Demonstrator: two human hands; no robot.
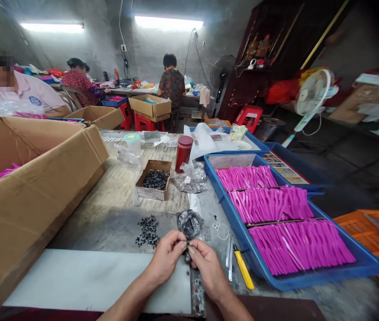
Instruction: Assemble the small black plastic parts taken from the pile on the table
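Observation:
My left hand (169, 252) and my right hand (207, 263) meet fingertip to fingertip above the table, thumbs and index fingers pinched together. Something small and dark (188, 257) shows between them, but the fingers hide most of it. Just beyond the fingertips sits a crumpled black plastic bag (189, 223), close enough that I cannot tell whether they touch it. A loose pile of small black pieces (147, 231) lies to the left of the bag. Farther back, a small cardboard box (152, 192) holds many more of these black pieces.
At right, a blue tray (266, 276) carries rows of bright pink strips (299, 245). A yellow-handled tool (243, 269) lies beside it. On the left stands a large cardboard box (42, 191). A dark red canister (184, 154) stands behind the small box. Several people work farther back.

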